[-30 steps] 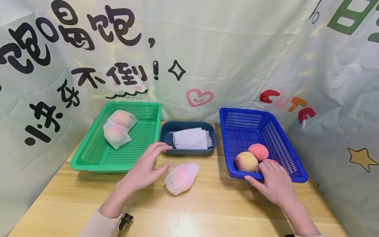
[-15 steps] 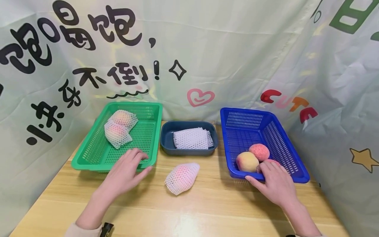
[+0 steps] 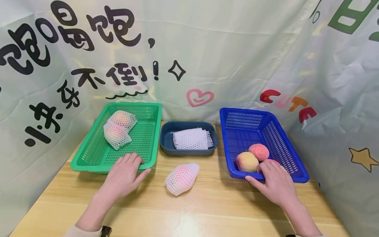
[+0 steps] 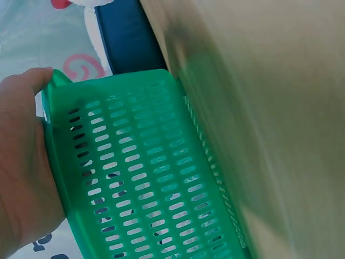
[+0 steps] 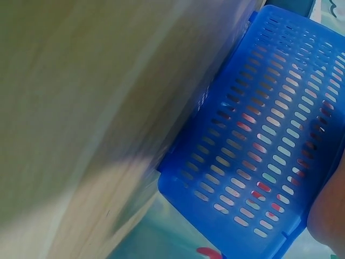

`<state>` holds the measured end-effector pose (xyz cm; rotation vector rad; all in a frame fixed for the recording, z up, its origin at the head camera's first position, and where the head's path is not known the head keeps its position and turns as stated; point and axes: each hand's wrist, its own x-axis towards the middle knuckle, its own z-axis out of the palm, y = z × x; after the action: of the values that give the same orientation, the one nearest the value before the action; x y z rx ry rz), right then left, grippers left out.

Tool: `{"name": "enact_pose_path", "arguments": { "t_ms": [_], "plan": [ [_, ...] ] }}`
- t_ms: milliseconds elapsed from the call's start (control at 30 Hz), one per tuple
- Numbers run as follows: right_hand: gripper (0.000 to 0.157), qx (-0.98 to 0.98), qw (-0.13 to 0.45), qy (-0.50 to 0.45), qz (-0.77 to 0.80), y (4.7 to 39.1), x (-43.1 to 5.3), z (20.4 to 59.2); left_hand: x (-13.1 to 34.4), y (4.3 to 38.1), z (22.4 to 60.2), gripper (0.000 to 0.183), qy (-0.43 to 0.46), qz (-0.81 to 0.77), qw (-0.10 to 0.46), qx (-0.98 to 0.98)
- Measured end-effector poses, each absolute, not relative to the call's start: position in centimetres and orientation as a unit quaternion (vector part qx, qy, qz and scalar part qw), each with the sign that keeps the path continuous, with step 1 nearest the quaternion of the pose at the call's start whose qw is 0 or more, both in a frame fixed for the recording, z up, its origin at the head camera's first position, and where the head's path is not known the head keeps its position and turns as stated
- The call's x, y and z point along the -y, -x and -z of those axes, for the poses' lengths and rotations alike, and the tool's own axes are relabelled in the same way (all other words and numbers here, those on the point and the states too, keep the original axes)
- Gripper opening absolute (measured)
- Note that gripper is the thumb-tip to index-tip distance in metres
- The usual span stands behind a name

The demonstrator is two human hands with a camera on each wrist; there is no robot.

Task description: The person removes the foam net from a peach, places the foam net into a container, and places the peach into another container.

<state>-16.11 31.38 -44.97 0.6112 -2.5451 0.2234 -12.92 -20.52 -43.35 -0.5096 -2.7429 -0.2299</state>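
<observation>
well forward, the left hand (image 3: 122,177), palm down, grips the green basket (image 3: 88,168) by its near rim, fingers curled over the edge; the right hand (image 3: 277,185), wide apart from it, likewise holds the blue basket (image 3: 279,144), fingers beside loose peaches (image 3: 247,161). between them the netted peach (image 3: 182,178) lies on the tabletop (image 3: 183,210), touching neither hand, bare wood around it.

The head view is bright and clear, glare whitening the worktop (image 3: 207,207) towards its near edge, shadows soft; both wrist views are dimmer, blurrier.
</observation>
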Motion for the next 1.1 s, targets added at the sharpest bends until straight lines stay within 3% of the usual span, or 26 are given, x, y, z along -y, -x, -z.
{"name": "enact_pose_path", "arguments": {
  "t_ms": [267, 600, 967, 1100],
  "plan": [
    [0.045, 0.938, 0.249, -0.223, -0.088, 16.0, -31.4, 44.6, 20.2, 13.1, 43.7, 0.041, 0.175, 0.061, 0.194, 0.963],
    [0.033, 0.943, 0.236, -0.194, -0.135, 15.9, -31.1, 44.4, 20.2, 12.9, 43.9, 0.041, 0.170, 0.062, 0.201, 0.963],
    [0.027, 0.901, 0.303, -0.224, -0.213, 16.4, -29.1, 44.0, 20.3, 13.0, 43.8, 0.041, 0.170, 0.063, 0.203, 0.962],
    [0.027, 0.890, 0.303, -0.244, -0.237, 16.5, -27.4, 43.7, 20.3, 12.9, 44.0, 0.040, 0.171, 0.064, 0.206, 0.961]
  ]
}}
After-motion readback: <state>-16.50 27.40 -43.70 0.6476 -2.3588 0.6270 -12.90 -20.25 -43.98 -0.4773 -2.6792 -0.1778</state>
